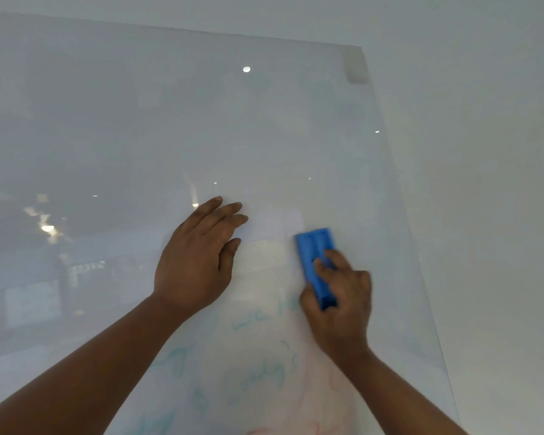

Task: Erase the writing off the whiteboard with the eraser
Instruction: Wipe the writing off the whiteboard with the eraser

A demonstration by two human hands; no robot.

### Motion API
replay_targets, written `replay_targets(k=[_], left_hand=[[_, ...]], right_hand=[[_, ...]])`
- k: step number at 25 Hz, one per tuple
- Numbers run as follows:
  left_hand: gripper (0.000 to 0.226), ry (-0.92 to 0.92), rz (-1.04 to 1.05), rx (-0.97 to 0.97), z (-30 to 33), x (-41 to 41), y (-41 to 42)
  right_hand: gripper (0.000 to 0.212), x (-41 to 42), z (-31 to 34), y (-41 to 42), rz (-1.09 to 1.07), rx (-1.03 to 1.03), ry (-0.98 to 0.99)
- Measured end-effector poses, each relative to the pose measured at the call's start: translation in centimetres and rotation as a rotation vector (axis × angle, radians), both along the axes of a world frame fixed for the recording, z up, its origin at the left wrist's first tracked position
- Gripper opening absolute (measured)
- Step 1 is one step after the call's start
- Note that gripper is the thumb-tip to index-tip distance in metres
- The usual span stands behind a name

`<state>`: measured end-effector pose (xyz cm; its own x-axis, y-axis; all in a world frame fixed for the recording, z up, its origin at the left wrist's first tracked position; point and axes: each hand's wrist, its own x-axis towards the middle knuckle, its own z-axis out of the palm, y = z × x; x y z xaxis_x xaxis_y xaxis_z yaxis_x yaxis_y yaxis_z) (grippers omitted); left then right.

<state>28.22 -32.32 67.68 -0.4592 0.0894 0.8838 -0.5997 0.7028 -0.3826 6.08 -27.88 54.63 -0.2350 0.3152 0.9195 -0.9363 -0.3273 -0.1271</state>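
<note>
A glossy whiteboard (201, 120) fills most of the view. Faint teal writing (258, 375) and smeared red marks (314, 403) cover its lower middle, between my arms. My right hand (339, 306) grips a blue eraser (316, 255) and presses it flat on the board, just above the writing. The eraser and right hand look blurred. My left hand (198, 255) rests flat on the board to the left of the eraser, fingers spread, holding nothing.
The board's right edge (399, 183) runs diagonally down the right side, with a plain pale wall (484, 183) beyond it. A piece of clear tape (355, 67) sits at the board's top right corner. Ceiling lights reflect in the board's left half.
</note>
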Motion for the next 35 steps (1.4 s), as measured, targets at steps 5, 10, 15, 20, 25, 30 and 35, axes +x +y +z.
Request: replay_targets(k=[5,10,15,20,25,30,35], left_hand=[[0.032,-0.018,-0.021,0.010,0.1,0.4,-0.2],[0.032,-0.048,-0.059,0.002,0.2,0.9,-0.3],[0.042,-0.120,-0.080,-0.005,-1.8,4.2,-0.3],[0.064,-0.101,-0.111,0.069,-3.1,7.8,-0.5],[0.066,0.038,-0.024,0.093,-5.2,14.8,-0.9],[0.061,0.062,-0.030,0.100,-5.9,15.8,-1.1],[0.062,0.103,-0.049,0.106,-6.9,18.3,-1.2]], right_hand=[[0.038,-4.5,1.1,1.0,0.062,-0.043,-0.358],[0.034,5.2,-2.6,-0.2,0.014,0.059,0.048],[0.038,1.6,-1.6,0.4,-0.015,0.000,-0.381],[0.031,15.9,-3.2,-0.7,0.047,0.114,0.099],[0.033,9.9,-2.0,0.0,0.013,0.063,-0.136],[0.033,20.8,-1.8,-2.1,0.082,0.044,0.005],[0.035,18.3,-2.1,-1.3,-0.028,0.089,0.172]])
